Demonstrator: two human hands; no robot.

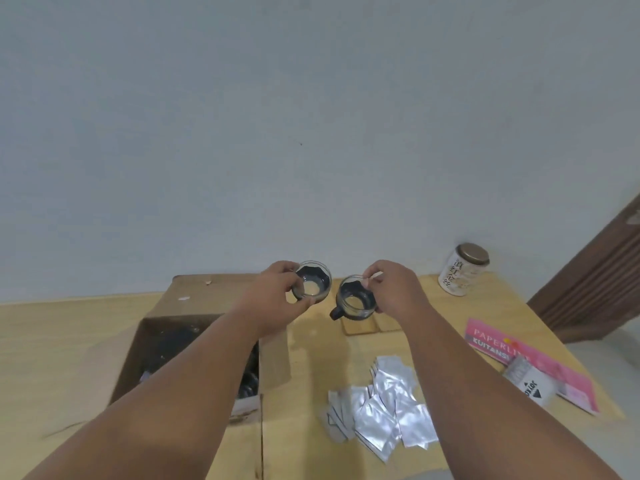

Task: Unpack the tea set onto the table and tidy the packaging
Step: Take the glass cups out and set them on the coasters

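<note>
My left hand (273, 299) holds a small glass cup with a dark holder (313, 282) above the far flap of the open cardboard box (207, 299). My right hand (391, 289) grips a second glass cup with a dark handle (353, 301) by its rim, just above a small wooden coaster (363, 325). Both cups are side by side and tilted toward me. Dark items remain inside the box (173, 344), partly hidden by my left forearm.
A pile of silver foil sachets (381, 407) lies on the wooden table (69, 341) at the near right. A pink receipt book (498, 344) with a small white box (530, 386) on it lies at the right edge. A white tin with a metal lid (462, 270) stands by the wall.
</note>
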